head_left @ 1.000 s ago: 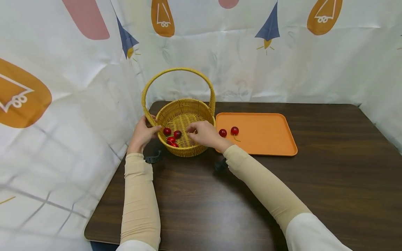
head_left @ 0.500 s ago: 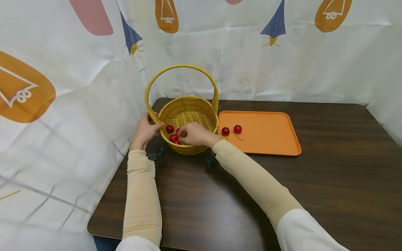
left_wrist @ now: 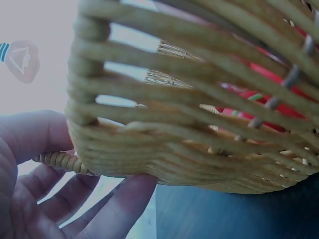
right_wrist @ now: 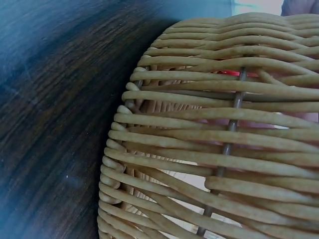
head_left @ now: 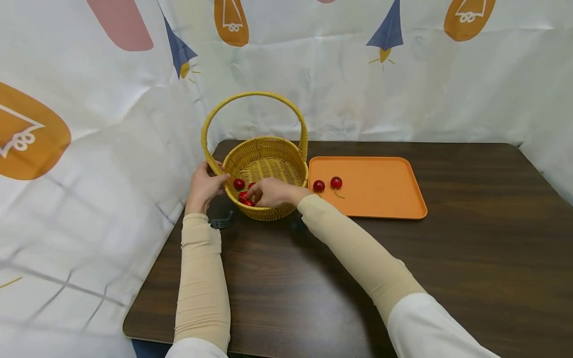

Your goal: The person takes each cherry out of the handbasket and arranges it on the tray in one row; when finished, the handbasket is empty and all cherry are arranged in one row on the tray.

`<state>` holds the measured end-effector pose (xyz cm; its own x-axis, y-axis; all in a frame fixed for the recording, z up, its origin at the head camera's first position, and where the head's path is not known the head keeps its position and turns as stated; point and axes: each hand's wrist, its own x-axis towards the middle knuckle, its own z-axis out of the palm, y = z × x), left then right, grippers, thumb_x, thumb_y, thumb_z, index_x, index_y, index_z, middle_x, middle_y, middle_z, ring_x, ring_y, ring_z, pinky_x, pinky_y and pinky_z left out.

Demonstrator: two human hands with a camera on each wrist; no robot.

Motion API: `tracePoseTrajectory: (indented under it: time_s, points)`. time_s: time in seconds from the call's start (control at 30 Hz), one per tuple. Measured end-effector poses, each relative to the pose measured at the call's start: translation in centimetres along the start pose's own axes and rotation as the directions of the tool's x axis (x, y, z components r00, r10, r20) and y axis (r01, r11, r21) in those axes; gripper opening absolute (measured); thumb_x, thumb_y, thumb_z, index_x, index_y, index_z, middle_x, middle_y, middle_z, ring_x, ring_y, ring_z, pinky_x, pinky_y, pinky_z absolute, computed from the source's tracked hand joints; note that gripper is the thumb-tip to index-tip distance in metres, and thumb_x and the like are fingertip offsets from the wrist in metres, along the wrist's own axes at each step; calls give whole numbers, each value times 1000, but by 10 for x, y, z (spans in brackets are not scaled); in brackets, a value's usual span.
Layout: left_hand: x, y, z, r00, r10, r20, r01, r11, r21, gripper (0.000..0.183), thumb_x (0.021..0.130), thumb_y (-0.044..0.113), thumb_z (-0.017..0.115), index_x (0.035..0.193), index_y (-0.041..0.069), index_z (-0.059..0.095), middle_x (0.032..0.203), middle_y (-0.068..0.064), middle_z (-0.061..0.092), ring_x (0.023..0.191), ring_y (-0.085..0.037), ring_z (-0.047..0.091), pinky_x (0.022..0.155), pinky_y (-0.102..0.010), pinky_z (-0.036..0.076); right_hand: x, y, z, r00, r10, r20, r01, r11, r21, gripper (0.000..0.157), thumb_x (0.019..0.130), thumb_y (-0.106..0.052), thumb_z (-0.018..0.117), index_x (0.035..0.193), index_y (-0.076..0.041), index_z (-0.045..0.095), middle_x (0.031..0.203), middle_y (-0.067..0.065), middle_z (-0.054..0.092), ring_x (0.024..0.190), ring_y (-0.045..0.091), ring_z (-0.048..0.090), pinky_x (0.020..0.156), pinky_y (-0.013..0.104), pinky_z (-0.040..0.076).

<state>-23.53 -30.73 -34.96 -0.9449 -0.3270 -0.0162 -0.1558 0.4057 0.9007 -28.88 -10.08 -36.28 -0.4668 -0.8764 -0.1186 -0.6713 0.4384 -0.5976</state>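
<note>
Two glossy red tray cherries [head_left: 336, 182] on smooth orange plastic-looking tray [head_left: 380, 191]; round woven yellow basket [head_left: 264, 214] holds the rest. Versus a second ago, right hand [head_left: 275, 191] has shifted from mid-basket left to the basket cherries [head_left: 239, 184]; fingertips right at them, can't tell if pinching one. Left hand [head_left: 205, 186] grips basket rim by handle [head_left: 252, 93].

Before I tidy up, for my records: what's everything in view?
Table: 1, dark brown, centre
Tray: 1, orange, on table
Basket: 1, yellow, left of tray
Basket cherries: at least 4, red, left side
Tray cherries: 2, red, tray's left end
Printed cloth: count unclear, white, behind and beside table
Blue patch: 1, blue, below table edge, unidentified
Wrist devices: 2, dark, at wrists
Sleeves: 2, beige over white, forearms
Left hand: 1, bare, gripping basket's left edge
Right hand: 1, bare, inside basket by cherries
</note>
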Motion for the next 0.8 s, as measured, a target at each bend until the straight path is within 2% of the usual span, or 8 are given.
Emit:
tracePoseTrajectory:
  time_s: [0.23, 0.5, 0.8]
  points:
    - [0, -4, -1, 1000, 18, 16, -18, 1000, -22, 48, 93, 19, 67, 133, 4, 44, 122, -11, 50, 99, -25, 57, 79, -45, 57, 3, 3, -1, 997, -49, 57, 45, 997, 63, 39, 91, -2, 59, 128, -13, 66, 118, 2, 68, 105, 11, 62, 89, 23, 49]
    - [2, -5, -2, 999, 36, 37, -34, 998, -55, 48, 93, 17, 67, 132, 3, 43, 118, -10, 48, 101, -28, 59, 82, -52, 55, 4, 2, 0, 998, -19, 63, 16, 999, 42, 26, 93, -9, 63, 118, -12, 71, 114, 0, 70, 105, 11, 61, 92, 23, 47]
    - [1, -6, -4, 998, 52, 48, -50, 998, -39, 50, 92, 20, 68, 132, 2, 44, 121, -14, 49, 103, -30, 58, 81, -51, 56, -1, 0, -1, 998, 21, 57, -24, 998, 59, 20, 93, -10, 61, 110, -13, 72, 106, -2, 69, 100, 11, 61, 90, 26, 48]
